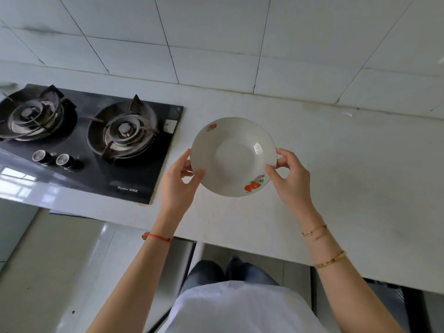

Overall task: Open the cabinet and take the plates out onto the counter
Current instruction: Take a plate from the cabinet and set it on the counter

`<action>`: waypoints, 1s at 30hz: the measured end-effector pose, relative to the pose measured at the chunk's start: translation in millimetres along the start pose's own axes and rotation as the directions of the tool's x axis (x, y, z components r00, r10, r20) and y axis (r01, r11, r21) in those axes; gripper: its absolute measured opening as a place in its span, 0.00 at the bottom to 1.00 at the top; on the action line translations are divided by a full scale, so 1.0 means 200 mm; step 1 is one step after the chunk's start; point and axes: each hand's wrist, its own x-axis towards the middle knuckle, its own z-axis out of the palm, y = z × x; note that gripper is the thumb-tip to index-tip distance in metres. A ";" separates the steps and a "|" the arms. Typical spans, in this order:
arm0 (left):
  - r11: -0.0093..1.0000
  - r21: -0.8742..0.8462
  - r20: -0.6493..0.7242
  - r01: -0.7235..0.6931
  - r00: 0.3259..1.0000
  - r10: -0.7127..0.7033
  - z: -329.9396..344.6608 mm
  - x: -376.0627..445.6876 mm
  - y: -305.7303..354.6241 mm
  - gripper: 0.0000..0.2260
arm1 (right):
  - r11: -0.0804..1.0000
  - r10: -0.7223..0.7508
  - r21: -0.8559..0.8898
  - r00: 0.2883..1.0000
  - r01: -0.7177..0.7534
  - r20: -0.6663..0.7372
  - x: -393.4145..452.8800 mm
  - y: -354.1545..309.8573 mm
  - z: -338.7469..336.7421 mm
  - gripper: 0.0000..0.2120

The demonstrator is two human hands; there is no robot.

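Above counter, plate pinched between left hand, right hand, seemingly level

White plate, orange-green fruit motifs; black hob; white counter.

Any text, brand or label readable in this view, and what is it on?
"Royalstar", roughly, plus a few characters too blurred to read: front edge of the stove.
White sticker on the stove's right side: print too small to read.
Plate: fruit pictures only, no words.
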 end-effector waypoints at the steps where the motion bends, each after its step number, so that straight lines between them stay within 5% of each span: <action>1: 1.000 0.000 0.007 -0.002 1.000 0.002 0.03 0.07 0.00 0.25 | 1.000 0.004 -0.002 1.000 -0.004 -0.007 0.07 0.02 0.01 0.18; 17: 0.998 0.020 0.155 0.052 0.986 -0.055 0.53 1.18 -0.19 0.25 | 0.992 0.082 -0.093 0.995 -0.088 -0.062 1.06 0.39 0.38 0.15; 30: 0.991 0.070 0.208 0.118 0.969 -0.130 0.74 1.40 -0.41 0.27 | 0.972 0.143 -0.185 0.990 -0.144 -0.022 1.25 0.62 0.53 0.20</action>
